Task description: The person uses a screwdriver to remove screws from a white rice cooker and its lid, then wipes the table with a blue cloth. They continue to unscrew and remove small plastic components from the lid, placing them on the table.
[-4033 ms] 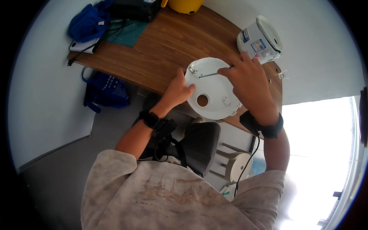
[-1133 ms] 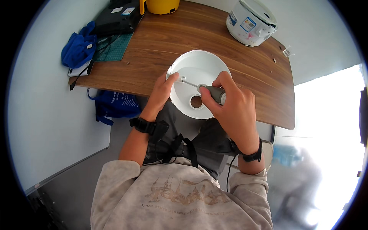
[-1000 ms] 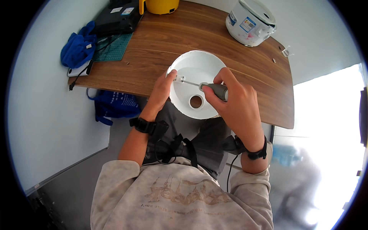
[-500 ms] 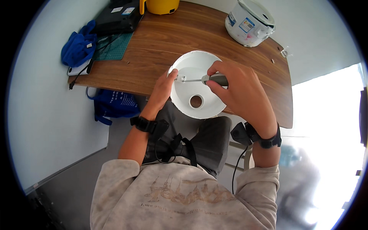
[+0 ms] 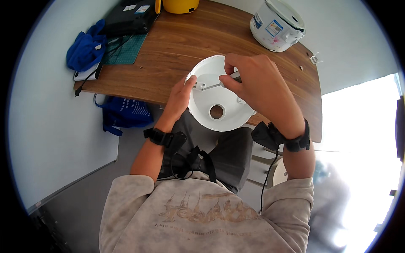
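In the centre the round shell [image 5: 206, 101] is white, the table [image 5: 181, 46] brown with streaked grain, the upper-left mat [image 5: 133, 49] gridded green, the bundled cloth [image 5: 84, 52] blue, the top-edge container [image 5: 179, 5] yellow, the upper-right pot [image 5: 276, 28] white with pink and blue patches, the shirt [image 5: 202, 232] mottled beige.

"Is the screwdriver [image 5: 212, 87] fully visible?"
"No, the right fingers [image 5: 230, 64] hide most of its handle; tip contact is too small to tell."
"The yellow container [image 5: 180, 6]?"
"Cut off by the top edge."
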Tool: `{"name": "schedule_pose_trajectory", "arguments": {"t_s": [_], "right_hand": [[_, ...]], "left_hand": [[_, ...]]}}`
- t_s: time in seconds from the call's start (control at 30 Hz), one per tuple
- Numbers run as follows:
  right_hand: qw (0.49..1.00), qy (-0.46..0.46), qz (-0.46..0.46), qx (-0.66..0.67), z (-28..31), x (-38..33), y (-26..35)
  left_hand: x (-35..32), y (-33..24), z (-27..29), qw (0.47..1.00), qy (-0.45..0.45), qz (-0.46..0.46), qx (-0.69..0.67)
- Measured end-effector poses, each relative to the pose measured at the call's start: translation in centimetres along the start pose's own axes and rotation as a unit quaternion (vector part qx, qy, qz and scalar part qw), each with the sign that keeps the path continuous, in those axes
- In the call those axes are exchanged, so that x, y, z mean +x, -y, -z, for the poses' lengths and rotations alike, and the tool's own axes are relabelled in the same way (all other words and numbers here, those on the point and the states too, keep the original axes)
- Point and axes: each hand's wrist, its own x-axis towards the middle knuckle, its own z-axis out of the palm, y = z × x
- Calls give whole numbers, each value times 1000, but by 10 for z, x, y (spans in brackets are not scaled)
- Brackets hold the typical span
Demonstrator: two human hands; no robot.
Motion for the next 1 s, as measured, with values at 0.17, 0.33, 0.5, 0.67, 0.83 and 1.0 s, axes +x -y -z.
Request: {"name": "schedule_pose_trajectory", "arguments": {"t_s": [0.17, 0.33, 0.5, 0.67, 0.83, 1.0], "right_hand": [[998, 28, 49, 20, 4, 8, -13], [998, 4, 61, -16, 3, 16, -3], [995, -95, 14, -27, -7, 19, 2], [992, -84, -17, 96, -3, 9, 7], [989, -112, -73, 61, -7, -3, 11], [987, -152, -43, 11, -17, -7, 3]], "left_hand": [[2, 2, -1, 1000, 2, -11, 8], [0, 0, -3, 999, -12, -30, 40], [-1, -2, -5, 998, -12, -26, 50], [0, 3, -4, 999, -14, -38, 28], [-2, 1, -5, 999, -14, -37, 33], [-4, -2, -6, 999, -11, -33, 21]]}}
